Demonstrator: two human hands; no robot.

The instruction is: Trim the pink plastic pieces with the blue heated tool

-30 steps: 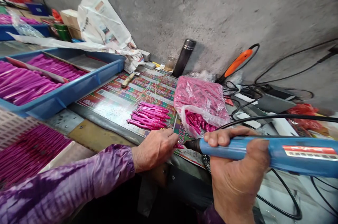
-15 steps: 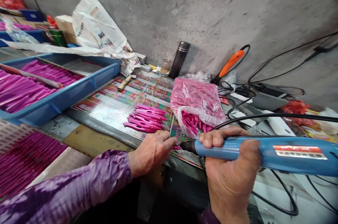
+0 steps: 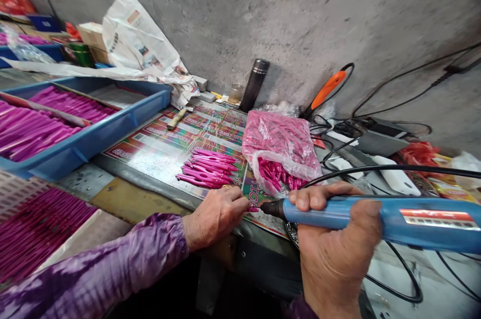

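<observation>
My left hand (image 3: 220,214) is closed on a slim, shiny pink metal piece (image 3: 253,209), whose pointed end pokes out past the fingertips. Most of that piece is hidden by the fingers. My right hand (image 3: 330,259) wraps round a blue electric screwdriver (image 3: 389,221) with a black nose and a cord. The nose points left at the pink piece, with a small gap between them. Just beyond my left hand lies a row of similar pink pieces (image 3: 208,169). A clear plastic bag (image 3: 280,133) full of more pink pieces lies behind the screwdriver, its mouth facing me.
A blue divided tray (image 3: 108,128) of pink pieces stands at left, above a light basket (image 3: 18,194) of more. A small hammer (image 3: 178,118), a black flask (image 3: 255,86) and an orange-handled tool (image 3: 328,89) are farther back. Black cables (image 3: 398,168) loop across the right side.
My right hand has drawn the screwdriver slightly to the right, so its nose has come away from the pink piece. My left hand has hardly moved.
</observation>
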